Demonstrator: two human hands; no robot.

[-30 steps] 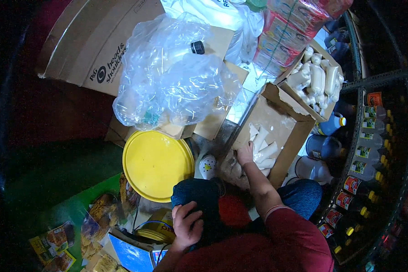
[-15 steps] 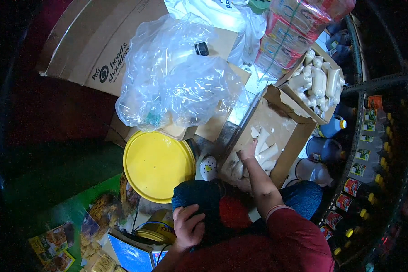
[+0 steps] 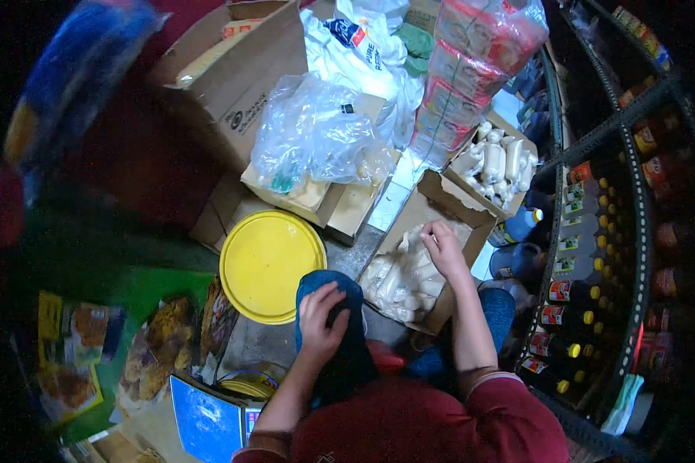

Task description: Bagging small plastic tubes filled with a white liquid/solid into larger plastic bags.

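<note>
While your right hand [image 3: 442,243] hangs over the open carton [image 3: 480,229], fingers bent and thumb close to them, I can't tell if anything is pinched in there. Your left hand [image 3: 323,316] rests on your left knee [image 3: 332,287], fingers a little apart, nothing visible in it.

White packets [image 3: 398,285] sit in that carton, heaped at the end nearest you, brown cardboard showing at the far end. Just behind it, the second carton [image 3: 457,162] looks full of plump white bundles [image 3: 502,158]. My read: second carton well along, near one only partly sorted. Can't count what's left.

Around you: yellow lid [image 3: 272,266] left of your knee, blue scale [image 3: 205,420] at your lower left, clear plastic bag [image 3: 309,135] on boxes ahead, pink wrapped stack [image 3: 463,85] beyond the cartons. You're tight on the right: jugs [image 3: 517,228] and bottles [image 3: 571,305] on the rack side, your right knee close by the carton. Your left knee sits between your left hand and the packets.
</note>
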